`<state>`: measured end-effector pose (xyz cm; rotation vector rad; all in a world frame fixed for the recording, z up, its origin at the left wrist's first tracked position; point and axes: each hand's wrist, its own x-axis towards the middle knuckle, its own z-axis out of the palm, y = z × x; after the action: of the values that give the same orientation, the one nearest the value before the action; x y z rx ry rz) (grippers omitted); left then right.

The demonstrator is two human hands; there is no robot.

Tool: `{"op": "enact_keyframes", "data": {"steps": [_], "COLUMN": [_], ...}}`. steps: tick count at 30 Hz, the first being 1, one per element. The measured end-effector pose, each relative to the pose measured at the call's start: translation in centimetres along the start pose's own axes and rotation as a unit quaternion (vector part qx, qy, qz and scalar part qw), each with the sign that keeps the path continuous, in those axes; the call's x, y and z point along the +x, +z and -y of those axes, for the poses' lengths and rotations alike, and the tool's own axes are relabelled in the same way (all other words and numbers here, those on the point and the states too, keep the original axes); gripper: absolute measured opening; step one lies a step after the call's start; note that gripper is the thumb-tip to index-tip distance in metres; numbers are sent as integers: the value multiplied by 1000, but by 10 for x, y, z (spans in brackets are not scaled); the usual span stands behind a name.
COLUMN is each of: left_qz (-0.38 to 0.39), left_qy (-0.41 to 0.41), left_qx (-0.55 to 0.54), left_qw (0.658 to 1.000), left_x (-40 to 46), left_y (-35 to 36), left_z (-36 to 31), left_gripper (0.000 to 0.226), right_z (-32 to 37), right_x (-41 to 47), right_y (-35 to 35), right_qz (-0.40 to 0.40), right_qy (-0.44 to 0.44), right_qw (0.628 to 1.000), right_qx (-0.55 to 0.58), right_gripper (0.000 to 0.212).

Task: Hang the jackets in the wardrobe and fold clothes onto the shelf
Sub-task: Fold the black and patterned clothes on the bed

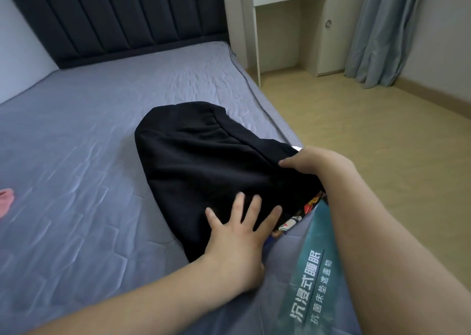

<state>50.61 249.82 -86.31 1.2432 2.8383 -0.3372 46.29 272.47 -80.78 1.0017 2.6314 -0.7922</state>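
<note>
now left hand (pixel 238 243) flat on black garment (pixel 204 156); right hand (pixel 313 161) grips its edge; label (pixel 312 281) reads 抗菌床垫.

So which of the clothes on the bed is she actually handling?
The black garment near the bed's right edge: the left hand presses flat on it and the right hand grips its edge. The pink item lies untouched at far left.

A bed (pixel 84 136) with a bare grey quilted mattress carries a folded black garment (pixel 204 161) near its right edge. A small pink cloth (pixel 6 201) lies at the far left, well apart. A teal printed label (pixel 316 271) runs along the mattress's near edge.
</note>
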Motion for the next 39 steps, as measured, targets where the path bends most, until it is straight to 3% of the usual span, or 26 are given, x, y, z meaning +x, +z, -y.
{"op": "enact_keyframes", "data": {"steps": [2, 4, 7, 9, 11, 13, 14, 16, 18, 22, 25, 29, 33, 35, 36, 38, 39], "left_qz": [41, 64, 50, 73, 206, 352, 337, 161, 26, 90, 77, 50, -14, -84, -125, -167, -162], "left_qy": [-46, -58, 0, 47, 85, 74, 70, 11, -63, -160, -226, -282, -316, -387, -446, -540, -543], "left_qx": [26, 74, 140, 145, 105, -30, -99, -180, -142, -50, -123, -170, -209, -248, -292, -441, -528], "left_qw": [998, 993, 989, 986, 969, 933, 934, 970, 988, 982, 963, 943, 926, 884, 837, 697, 632], "left_x": [-1, -2, -6, -15, -24, -13, 2, 47, 87, 135, 159, 183, 216, 231, 237, 246, 246], "left_y": [-4, -17, -46, -59, -71, -81, -85, -89, -79, -34, -10, 29, 66, 75, 76, 73, 68], "left_z": [1, 3, 28, 54, 74, 90, 101, 131, 164, 223, 265, 305, 330, 344, 354, 380, 393], "left_gripper": [92, 76, 64, 63, 78, 79, 65, 36, 40, 54, 58, 64, 70, 75, 78, 78, 72], "right_z": [0, 0, 8, 12, 14, 17, 21, 37, 63, 129, 170, 201, 240, 261, 270, 281, 285], "right_x": [1, 2, 7, 6, 2, 2, 2, -1, -3, 16, 56, 135, 202, 223, 231, 245, 250], "right_y": [19, 30, 21, 18, 21, 29, 28, 22, 18, 17, 29, 58, 79, 84, 85, 81, 78], "right_qz": [-26, -32, -13, 42, 107, 110, 93, 60, 41, 23, 33, 51, -27, -32, -18, 24, 58], "right_qy": [16, 4, -51, -43, -15, -4, -6, -32, -53, -113, -126, -82, -55, -84, -92, -65, -41], "right_qw": [998, 998, 999, 998, 994, 991, 990, 988, 994, 993, 991, 995, 998, 995, 993, 985, 976], "right_qx": [-46, -54, 9, 5, -28, -77, -106, -139, -83, 22, -2, -28, 12, 50, 74, 160, 205], "right_gripper": [80, 75, 59, 69, 75, 81, 78, 53, 39, 23, 35, 74, 100, 96, 90, 78, 75]}}
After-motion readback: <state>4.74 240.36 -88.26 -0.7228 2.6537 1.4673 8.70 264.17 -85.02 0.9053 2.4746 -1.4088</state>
